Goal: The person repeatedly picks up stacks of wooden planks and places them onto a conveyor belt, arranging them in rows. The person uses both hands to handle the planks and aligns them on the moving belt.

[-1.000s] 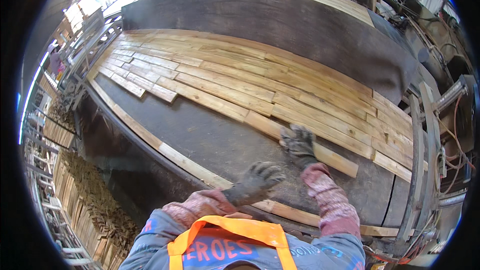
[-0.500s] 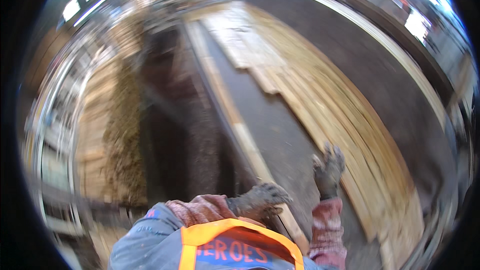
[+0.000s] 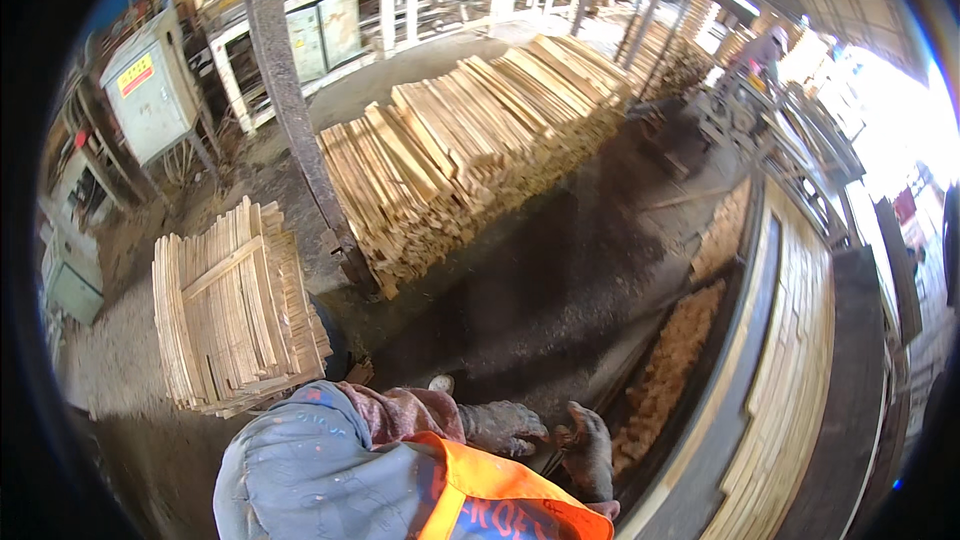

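My left hand [image 3: 503,427], in a dirty dark glove, hangs in front of my body with its fingers loosely bent and apart, and I see nothing in it. Just to its right is my right hand [image 3: 586,452], gloved as well, thumb and fingers apart and holding nothing. A narrow gap separates the two hands. Nearest my right hand is the long bench, where pale wooden strips [image 3: 775,380] lie edge to edge on a dark surface [image 3: 722,408]. Short wood pieces [image 3: 672,380] fill a space below the bench's near side.
A long stack of wooden strips [image 3: 470,130] spans the floor ahead. Left of it stand a metal post [image 3: 290,100] and a smaller bundle of strips [image 3: 232,305]. A grey electrical cabinet [image 3: 152,90] is at far left. Another person [image 3: 765,52] is at the far right.
My view has swung left, so the bench now lies at the right and the stacks show ahead. My right hand has left the strips and come close to my left hand.
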A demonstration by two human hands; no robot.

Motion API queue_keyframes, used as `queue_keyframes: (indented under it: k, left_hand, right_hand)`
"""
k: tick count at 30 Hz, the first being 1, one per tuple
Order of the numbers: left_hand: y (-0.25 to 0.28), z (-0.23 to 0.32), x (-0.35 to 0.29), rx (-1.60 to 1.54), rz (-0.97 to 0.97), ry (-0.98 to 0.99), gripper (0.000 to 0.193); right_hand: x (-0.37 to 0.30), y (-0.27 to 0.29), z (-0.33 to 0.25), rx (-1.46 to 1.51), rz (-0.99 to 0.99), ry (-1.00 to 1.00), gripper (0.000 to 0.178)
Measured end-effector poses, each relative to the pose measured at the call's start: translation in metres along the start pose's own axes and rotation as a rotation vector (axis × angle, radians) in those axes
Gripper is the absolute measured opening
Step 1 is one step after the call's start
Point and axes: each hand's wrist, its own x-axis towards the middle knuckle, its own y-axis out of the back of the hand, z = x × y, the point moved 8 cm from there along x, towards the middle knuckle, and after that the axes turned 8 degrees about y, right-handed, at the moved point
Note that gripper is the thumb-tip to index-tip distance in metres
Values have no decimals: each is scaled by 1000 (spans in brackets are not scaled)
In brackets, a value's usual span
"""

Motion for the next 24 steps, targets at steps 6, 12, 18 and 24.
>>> queue_keyframes:
  k: [6,12,18,24]
  left_hand:
    - [175,-112,-38,-138,348,142,42]
    - [294,-272,-29,-458,696,453,67]
    - [424,-400,-12,-276,1056,873,107]
    - [531,-476,17,-311,1064,1098,120]
  right_hand:
    - [206,-45,-45,31,-168,131,53]
    - [338,-86,-20,333,-222,72,38]
    - [512,-124,28,262,-435,198,27]
    - [692,-222,74,260,-677,19,33]
